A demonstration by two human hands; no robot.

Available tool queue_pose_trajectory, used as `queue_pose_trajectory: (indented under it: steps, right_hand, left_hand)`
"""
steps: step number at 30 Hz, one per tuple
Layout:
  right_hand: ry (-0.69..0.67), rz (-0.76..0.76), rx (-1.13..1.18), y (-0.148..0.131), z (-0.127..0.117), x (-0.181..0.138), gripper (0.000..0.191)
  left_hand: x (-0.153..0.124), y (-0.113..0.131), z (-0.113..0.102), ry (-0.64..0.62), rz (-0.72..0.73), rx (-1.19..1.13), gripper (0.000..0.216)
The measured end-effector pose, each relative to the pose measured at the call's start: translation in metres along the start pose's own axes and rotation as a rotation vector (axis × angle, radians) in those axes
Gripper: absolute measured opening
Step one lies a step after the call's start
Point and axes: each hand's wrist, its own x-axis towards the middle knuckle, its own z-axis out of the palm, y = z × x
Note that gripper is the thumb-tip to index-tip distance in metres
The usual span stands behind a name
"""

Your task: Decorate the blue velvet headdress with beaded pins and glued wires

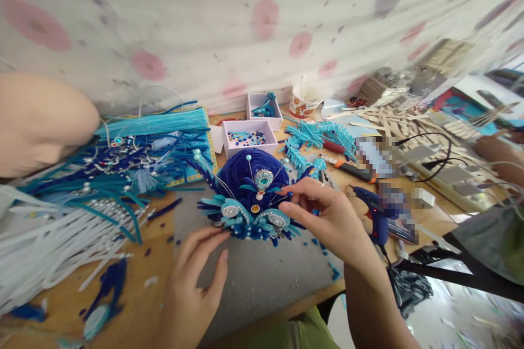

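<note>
A dark blue velvet headpiece (241,174) with teal petals, pearl-rimmed discs and a jewelled centre sits on a grey mat (262,278) in the middle of the table. My left hand (196,278) lies flat on the mat, its fingertips touching the headpiece's lower left edge. My right hand (323,218) is at the piece's right side, thumb and forefinger pinched on a small blue bead (290,194) close to the trim.
A blue glue gun (374,212) stands right of my hand, its cord trailing. Two white boxes of beads (249,139) sit behind. Blue tassels and white strips (82,202) pile at left, beside a mannequin head (41,120). Teal fringe pieces (319,139), wooden sticks (409,120) lie at right.
</note>
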Motion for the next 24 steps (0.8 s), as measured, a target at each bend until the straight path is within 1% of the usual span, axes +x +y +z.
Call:
queue_pose_trajectory:
  steps: [3, 8, 10, 13, 18, 24]
  right_hand:
    - [0.002, 0.015, 0.015, 0.0, 0.003, 0.004, 0.017]
    - [-0.013, -0.028, 0.113, 0.002, 0.008, 0.008, 0.022]
    - [0.003, -0.036, 0.103, 0.004, 0.011, 0.009, 0.023]
    - [0.044, -0.052, 0.063, 0.008, 0.016, 0.009, 0.02]
    - [0.086, -0.054, 0.025, 0.009, 0.02, 0.01, 0.018]
    - [0.097, -0.074, 0.004, 0.008, 0.019, 0.012, 0.012]
  left_hand:
    - [-0.007, 0.0, -0.007, 0.038, -0.009, -0.015, 0.02]
    - [-0.012, -0.001, -0.023, 0.075, 0.022, 0.008, 0.016]
    - [-0.015, -0.004, -0.026, 0.105, 0.029, -0.018, 0.016]
    - [-0.024, -0.008, -0.024, 0.13, 0.007, -0.123, 0.015]
    - [-0.04, -0.011, -0.014, 0.079, -0.069, -0.326, 0.018]
    - [-0.046, -0.015, -0.011, 0.089, -0.113, -0.403, 0.018]
